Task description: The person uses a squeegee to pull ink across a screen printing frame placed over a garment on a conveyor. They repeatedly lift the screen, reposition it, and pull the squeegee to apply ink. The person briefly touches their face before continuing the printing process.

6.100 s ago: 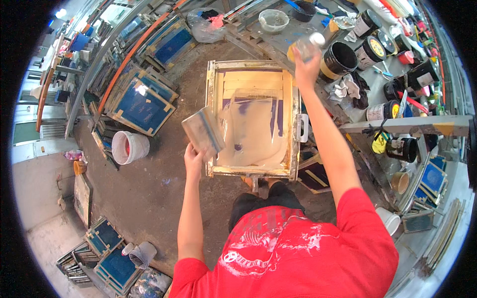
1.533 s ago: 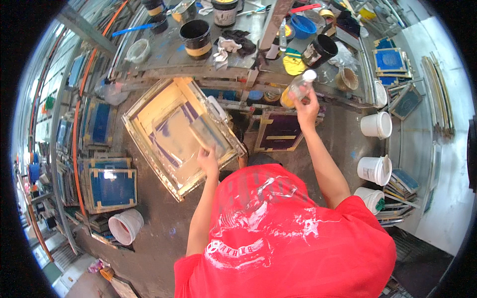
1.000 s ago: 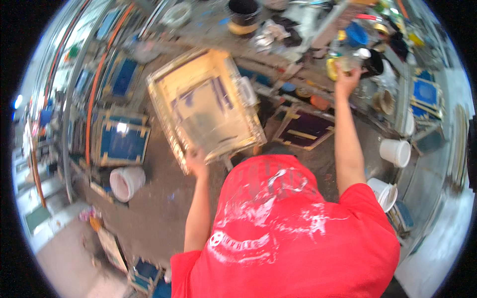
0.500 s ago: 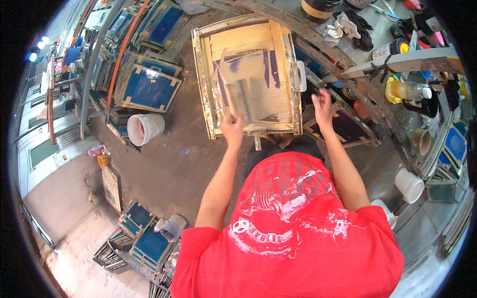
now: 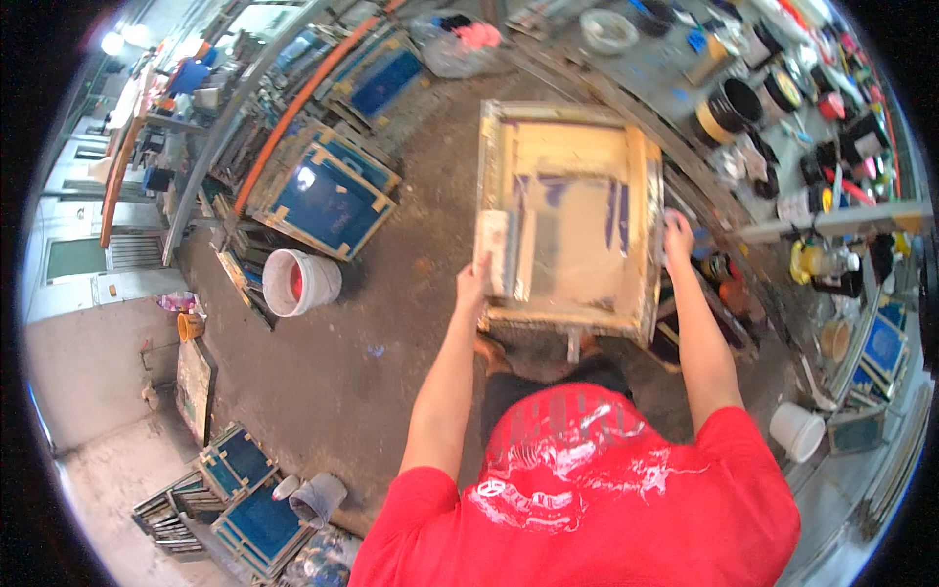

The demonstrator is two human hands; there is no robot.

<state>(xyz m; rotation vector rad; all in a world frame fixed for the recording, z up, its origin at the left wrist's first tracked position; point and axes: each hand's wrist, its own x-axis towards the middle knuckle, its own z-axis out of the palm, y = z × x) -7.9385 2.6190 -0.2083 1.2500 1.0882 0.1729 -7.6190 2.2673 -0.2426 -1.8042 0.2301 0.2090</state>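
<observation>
Two hands bear on one wooden screen-printing frame [image 5: 572, 215]. Left hand [image 5: 472, 284] is closed on the squeegee [image 5: 492, 252] at the frame's left rail. Right hand [image 5: 677, 235] rests against the frame's right rail; its finger spread cannot be told. Purple ink streaks mark the frame's mesh [image 5: 572, 225]. A white bucket [image 5: 298, 282] stands well left of the frame; blue screens [image 5: 323, 201] lie beyond it.

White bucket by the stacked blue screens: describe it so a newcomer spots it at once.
Start at the big wooden printing frame that both hands grip, then look left across the bare dirty floor. The white bucket stands just below the leaning blue screens. Its red inside sets it apart from the plain white bucket at lower right.
</observation>
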